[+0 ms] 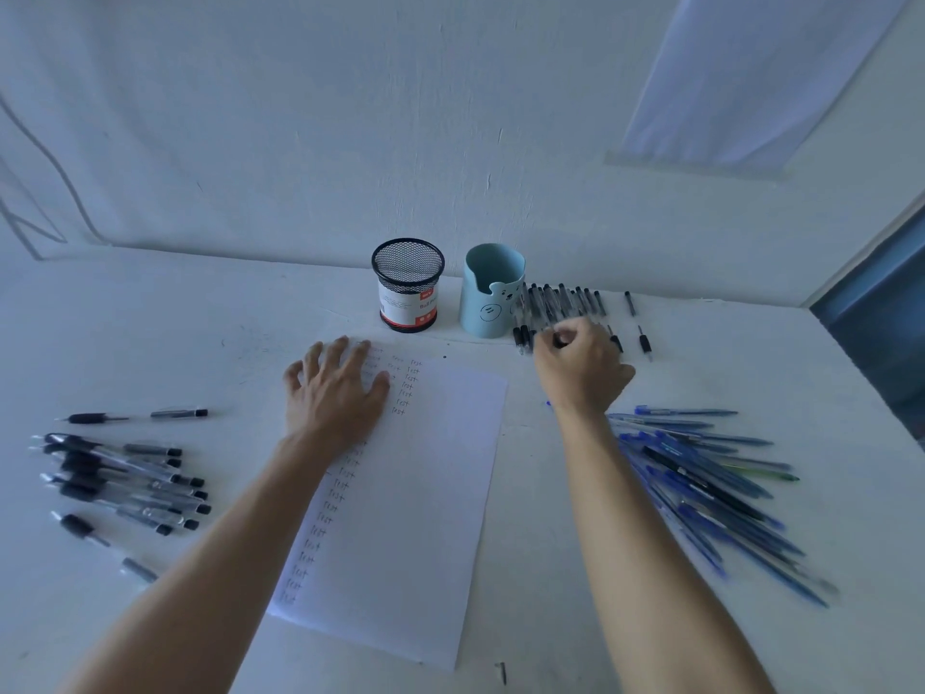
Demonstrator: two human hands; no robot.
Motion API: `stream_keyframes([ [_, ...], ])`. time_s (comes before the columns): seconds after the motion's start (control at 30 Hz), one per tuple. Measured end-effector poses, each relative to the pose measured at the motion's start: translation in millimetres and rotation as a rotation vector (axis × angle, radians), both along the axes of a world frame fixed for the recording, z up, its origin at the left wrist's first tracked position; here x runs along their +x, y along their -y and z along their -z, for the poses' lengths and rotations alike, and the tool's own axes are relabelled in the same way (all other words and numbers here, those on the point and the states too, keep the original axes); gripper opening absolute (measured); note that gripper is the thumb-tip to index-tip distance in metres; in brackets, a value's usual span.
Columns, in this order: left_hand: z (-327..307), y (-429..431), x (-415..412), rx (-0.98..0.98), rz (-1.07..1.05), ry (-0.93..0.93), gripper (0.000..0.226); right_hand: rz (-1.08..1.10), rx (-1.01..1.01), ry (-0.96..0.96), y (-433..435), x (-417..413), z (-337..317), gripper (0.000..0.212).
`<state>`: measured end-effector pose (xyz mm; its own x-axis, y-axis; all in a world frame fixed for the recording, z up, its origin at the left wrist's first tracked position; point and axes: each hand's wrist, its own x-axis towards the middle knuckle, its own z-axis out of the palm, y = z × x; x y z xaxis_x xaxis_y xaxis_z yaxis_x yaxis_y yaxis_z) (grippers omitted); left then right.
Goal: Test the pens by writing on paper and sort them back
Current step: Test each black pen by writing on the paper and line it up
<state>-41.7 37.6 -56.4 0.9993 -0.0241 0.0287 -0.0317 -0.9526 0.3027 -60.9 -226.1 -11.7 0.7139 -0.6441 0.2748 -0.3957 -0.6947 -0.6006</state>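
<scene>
Over on the left side of the frame we've got a messy pile of black pens (125, 480) lying on the white table (250, 303). A couple of loose ones sit just above it and a couple more below.

Moving toward the middle, our left hand (335, 388) lies flat with fingers spread, palm down on the upper left part of the paper (415, 493). The sheet lies slightly tilted in the center of the frame, with "test" written over and over in columns down its left part.

Behind the sheet, up against the wall, a black mesh cup (408, 285) with a red and white label stands upright. Right beside it is a light blue cup (493, 293) with a little bear face on it.

Just right of the blue cup there's a row of black pens (560, 305) laid side by side, plus a few stragglers further right. Our right hand (580, 365) is at the near ends of that row with its fingers curled in. It's blurry, so we can't tell if it's actually pinching one.

In the lower right of the frame is a big heap of blue pens (701, 483), partly under our right forearm.
</scene>
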Motion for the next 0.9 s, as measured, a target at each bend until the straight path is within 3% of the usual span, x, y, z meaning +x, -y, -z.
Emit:
stream_keyframes([
  [0.17,-9.5,-5.3,-5.1,-0.260,-0.028,0.095,0.055,-0.312,0.007,0.110,-59.0,-31.2,13.6,0.014],
  [0.27,-19.8,-17.7,-12.4,-0.440,-0.057,0.156,0.043,-0.568,0.017,0.020,-83.7,-47.4,31.1,0.035],
  [0.33,-20.9,-31.2,-18.8,-0.317,-0.075,0.203,0.039,-0.674,-0.043,-0.115,-91.9,-55.2,41.3,0.051],
  [0.43,-18.9,-56.4,-27.0,-0.074,-0.149,0.187,0.037,-0.741,-0.187,-0.318,-92.0,-62.1,49.8,0.055],
  [0.63,-29.2,-90.7,-39.4,0.131,-0.400,0.034,0.051,-0.726,-0.196,-0.348,-91.8,-64.7,46.3,0.054],
  [0.9,-29.0,-114.5,-43.2,0.219,-0.470,0.048,0.022,-0.725,-0.189,-0.359,-91.7,-66.7,46.7,0.061],
])
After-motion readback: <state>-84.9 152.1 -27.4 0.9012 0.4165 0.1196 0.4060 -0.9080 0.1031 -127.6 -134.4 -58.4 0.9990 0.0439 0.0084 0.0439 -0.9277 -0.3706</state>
